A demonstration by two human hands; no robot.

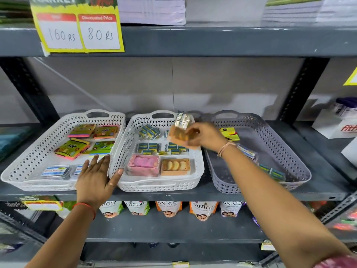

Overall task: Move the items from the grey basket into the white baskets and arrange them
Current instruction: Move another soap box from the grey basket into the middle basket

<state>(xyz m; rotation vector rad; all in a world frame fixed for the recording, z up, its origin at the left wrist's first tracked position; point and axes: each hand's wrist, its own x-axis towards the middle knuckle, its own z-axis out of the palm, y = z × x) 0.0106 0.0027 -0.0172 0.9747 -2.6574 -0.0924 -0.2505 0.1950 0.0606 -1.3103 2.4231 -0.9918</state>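
Three baskets stand side by side on a grey shelf. The left white basket (23,171) holds colourful sticky-note packs and small clear boxes. In the middle white basket (199,171) lie small blue packs, a pink box (144,165) and a tan box (175,166). The grey basket (301,171) on the right holds a yellow pack (229,133) and a few small packs. My right hand (204,137) is shut on a tan box (178,132), tilted above the middle basket's right side. My left hand (96,176) rests open on the two white baskets' adjoining rims.
A yellow price sign (77,29) hangs from the upper shelf edge. Dark uprights (301,88) frame the bay. White boxes (336,122) stand right of the grey basket. Several pouches (168,208) line the lower shelf.
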